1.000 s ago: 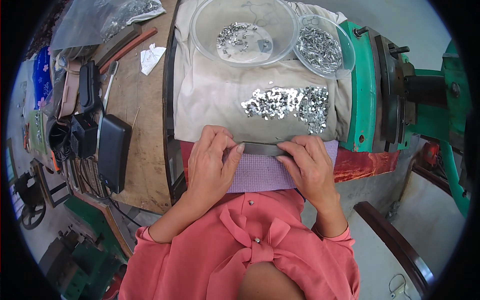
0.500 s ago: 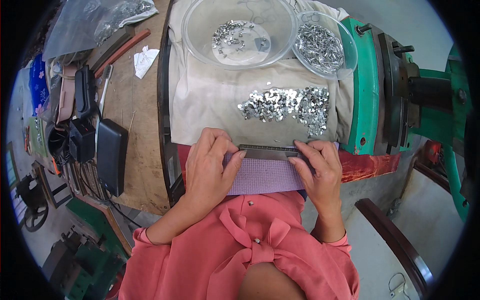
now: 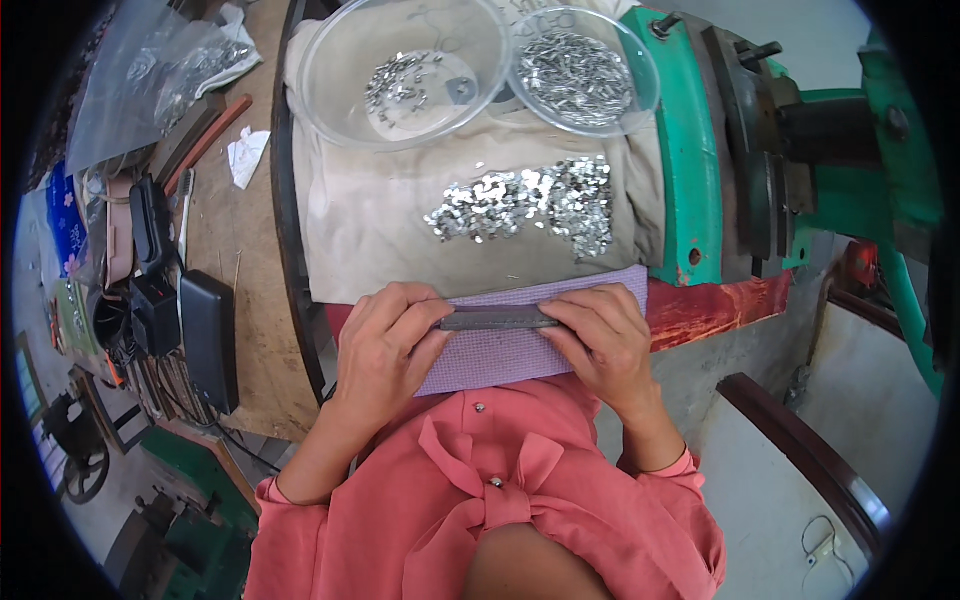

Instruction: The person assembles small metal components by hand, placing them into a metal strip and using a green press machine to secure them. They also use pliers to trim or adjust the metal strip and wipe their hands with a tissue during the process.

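Note:
A dark, narrow metal bar [image 3: 498, 319] is held level above a purple textured mat [image 3: 500, 357] close to my body. My left hand [image 3: 392, 340] pinches its left end between thumb and fingers, and my right hand [image 3: 603, 338] grips the right end the same way. Beyond the bar, a spread of small shiny metal discs [image 3: 530, 203] lies on a beige cloth [image 3: 365, 225]. The mat's far edge rests over that cloth's near edge.
At the back stand a clear tub [image 3: 320, 110] with some small metal parts and a bowl [image 3: 645, 95] full of metal pins. A green machine [image 3: 690, 170] borders the right. Leftward, a wooden table [image 3: 225, 215] carries a black case [image 3: 208, 340] and a toothbrush [image 3: 184, 215].
The bar has turned: its slotted edge with a row of small pieces no longer shows, and a plain dark face does. Both hands have drawn slightly toward my body; the view has shifted.

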### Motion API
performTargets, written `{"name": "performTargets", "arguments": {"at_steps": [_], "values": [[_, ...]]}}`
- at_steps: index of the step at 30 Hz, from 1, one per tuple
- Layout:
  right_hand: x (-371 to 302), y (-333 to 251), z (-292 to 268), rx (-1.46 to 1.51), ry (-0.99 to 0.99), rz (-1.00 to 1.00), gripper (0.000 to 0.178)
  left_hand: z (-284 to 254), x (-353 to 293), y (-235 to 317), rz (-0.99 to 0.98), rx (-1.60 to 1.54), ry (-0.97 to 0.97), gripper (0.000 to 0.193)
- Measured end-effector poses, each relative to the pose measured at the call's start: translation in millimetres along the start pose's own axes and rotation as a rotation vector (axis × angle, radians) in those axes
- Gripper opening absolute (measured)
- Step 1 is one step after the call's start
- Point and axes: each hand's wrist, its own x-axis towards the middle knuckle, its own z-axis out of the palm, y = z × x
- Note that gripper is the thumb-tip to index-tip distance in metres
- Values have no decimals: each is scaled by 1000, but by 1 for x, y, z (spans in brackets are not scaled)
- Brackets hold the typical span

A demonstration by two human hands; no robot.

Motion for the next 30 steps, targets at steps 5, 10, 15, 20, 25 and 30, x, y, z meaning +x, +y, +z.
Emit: {"name": "performTargets", "arguments": {"at_steps": [5,10,15,20,25,30], "values": [[-3,3,-5,-76,50,-13,31,-1,12,14,107,157,-10,28],[-8,7,-15,-68,125,-35,30,-12,31,29,185,223,-85,26],[-15,9,-56,-148,338,-27,28,-18,75,71,445,262,-65,24],[-21,13,-112,-328,544,22,30,-4,137,121,781,261,9,11],[-30,25,-136,-396,717,167,29,27,205,154,1019,275,-17,16],[-36,34,-133,-362,753,286,28,49,239,172,1147,401,-100,10]]}}
